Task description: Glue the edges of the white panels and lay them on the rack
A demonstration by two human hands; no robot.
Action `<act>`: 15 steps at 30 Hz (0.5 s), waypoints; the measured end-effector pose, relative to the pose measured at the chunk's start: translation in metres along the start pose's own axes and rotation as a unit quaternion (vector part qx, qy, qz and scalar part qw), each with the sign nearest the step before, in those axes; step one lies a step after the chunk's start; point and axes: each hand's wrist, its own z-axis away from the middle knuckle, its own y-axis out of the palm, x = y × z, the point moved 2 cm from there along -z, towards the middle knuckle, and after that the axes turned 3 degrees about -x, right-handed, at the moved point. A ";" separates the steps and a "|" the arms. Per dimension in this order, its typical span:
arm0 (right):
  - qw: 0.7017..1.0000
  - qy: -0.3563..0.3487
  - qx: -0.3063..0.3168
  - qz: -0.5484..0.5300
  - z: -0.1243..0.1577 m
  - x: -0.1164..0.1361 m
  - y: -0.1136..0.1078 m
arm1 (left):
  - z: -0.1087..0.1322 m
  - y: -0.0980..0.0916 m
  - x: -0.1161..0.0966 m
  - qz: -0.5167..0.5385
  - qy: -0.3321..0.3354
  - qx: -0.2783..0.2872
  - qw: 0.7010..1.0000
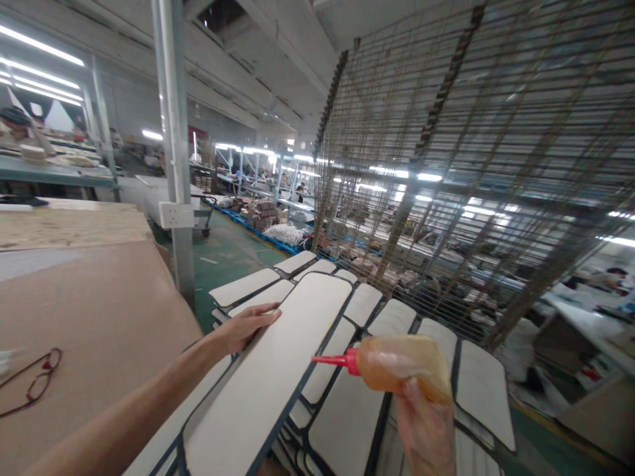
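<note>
A long white panel with a dark edge [278,370] lies slanting across the middle, over a spread of similar panels [347,410]. At its left edge, my left hand [251,324] grips it with the thumb on top and the fingers along the side. My right hand [424,423] is wrapped round a clear squeeze bottle [404,363] of amber liquid. The bottle lies nearly level, its red nozzle pointing left, and the tip is over the right part of the long panel. Whether the tip touches the surface cannot be told.
A brown-covered table [99,297] with eyeglasses [42,380] on it stands at the left. Behind it rises a metal post [173,145]. A large wire rack [446,165] slants over the right side. Bundles [265,215] line the green floor.
</note>
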 end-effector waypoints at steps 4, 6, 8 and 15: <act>1.000 -0.001 0.020 0.007 0.003 0.000 0.002 | -0.005 -0.002 -0.001 0.002 0.005 0.012 1.000; 1.000 0.004 0.019 0.016 0.004 0.000 0.002 | -0.007 -0.003 -0.002 0.004 0.003 0.005 1.000; 0.999 0.006 0.023 0.031 0.006 -0.001 0.002 | -0.007 -0.003 -0.003 0.009 -0.001 -0.005 1.000; 0.998 0.022 0.034 0.038 0.014 -0.002 0.003 | -0.011 -0.001 -0.009 0.021 -0.007 -0.002 1.000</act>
